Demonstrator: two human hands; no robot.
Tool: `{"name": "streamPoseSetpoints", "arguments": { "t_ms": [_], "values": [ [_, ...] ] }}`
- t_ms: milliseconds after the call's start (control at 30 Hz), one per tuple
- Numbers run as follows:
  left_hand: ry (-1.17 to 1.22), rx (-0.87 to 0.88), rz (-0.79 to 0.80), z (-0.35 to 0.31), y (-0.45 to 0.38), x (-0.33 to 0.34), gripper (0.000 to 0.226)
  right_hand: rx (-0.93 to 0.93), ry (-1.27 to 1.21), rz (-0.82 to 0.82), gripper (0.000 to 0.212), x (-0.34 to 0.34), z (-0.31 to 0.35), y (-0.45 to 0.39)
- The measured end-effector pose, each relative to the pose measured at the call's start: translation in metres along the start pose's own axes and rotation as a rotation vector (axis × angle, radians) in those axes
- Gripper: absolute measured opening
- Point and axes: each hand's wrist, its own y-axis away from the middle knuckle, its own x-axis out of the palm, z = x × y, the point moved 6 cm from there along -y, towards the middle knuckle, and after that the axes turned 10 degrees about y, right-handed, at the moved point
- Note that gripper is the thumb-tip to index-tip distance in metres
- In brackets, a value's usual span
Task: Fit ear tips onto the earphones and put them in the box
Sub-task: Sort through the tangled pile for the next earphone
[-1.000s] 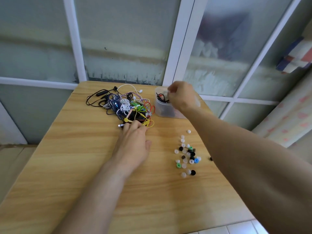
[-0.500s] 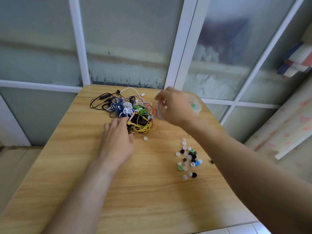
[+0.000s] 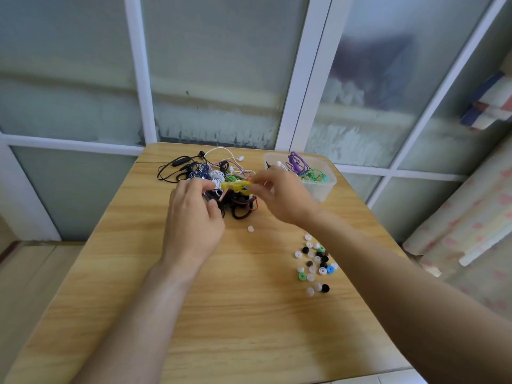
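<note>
A tangled pile of earphones [image 3: 206, 173] in black, white, blue, purple and green lies at the far middle of the wooden table [image 3: 249, 314]. Just above the pile, a blurred yellow earphone bundle [image 3: 237, 187] hangs between my hands. My left hand [image 3: 194, 214] grips it at its left end and my right hand [image 3: 279, 195] pinches its right end. A clear plastic box [image 3: 318, 181] at the far right holds purple and green earphones. Several loose ear tips [image 3: 314, 263] in white, black, green and blue lie at the right, and one white ear tip [image 3: 250, 228] lies apart near the pile.
The table stands against a frosted glass window with white frames [image 3: 304, 79]. A patterned cloth [image 3: 476, 217] hangs beyond the table's right edge. Floor shows at the left, below the table edge.
My right hand has left the box and come left to the yellow earphones. My left hand has lifted that bundle off the pile. The camera has tilted, bringing the box contents into view.
</note>
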Motion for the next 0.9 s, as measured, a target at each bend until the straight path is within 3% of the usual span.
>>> {"name": "streamPoseSetpoints", "arguments": {
  "t_ms": [167,300,400,500,600,667,767,900],
  "values": [
    [0.062,0.025,-0.026,-0.007,0.0,-0.006,0.023,0.183,-0.28,-0.189,0.016,-0.03,-0.019,0.012],
    [0.203,-0.12,0.035,-0.007,0.005,0.002,0.015,0.299,-0.622,-0.227,0.026,-0.042,-0.024,0.032],
    [0.502,-0.371,0.25,-0.015,0.02,0.023,0.013,0.347,-0.857,-0.144,0.029,-0.045,-0.015,0.053],
    [0.848,-0.641,0.501,-0.03,0.05,0.048,0.042,0.391,-1.061,-0.07,0.028,-0.045,-0.006,0.079],
    [1.163,-0.832,0.662,-0.042,0.081,0.063,0.049,0.465,-1.196,-0.05,0.026,-0.039,-0.008,0.111],
    [1.201,-0.839,0.703,-0.049,0.095,0.068,0.045,0.526,-1.249,-0.051,0.024,-0.032,-0.014,0.133],
    [1.072,-0.819,0.6,-0.045,0.098,0.069,0.029,0.571,-1.219,-0.049,0.021,-0.024,-0.024,0.153],
    [1.046,-0.872,0.556,-0.033,0.095,0.065,0.024,0.487,-1.144,0.004,0.02,-0.022,-0.02,0.159]
  ]
}}
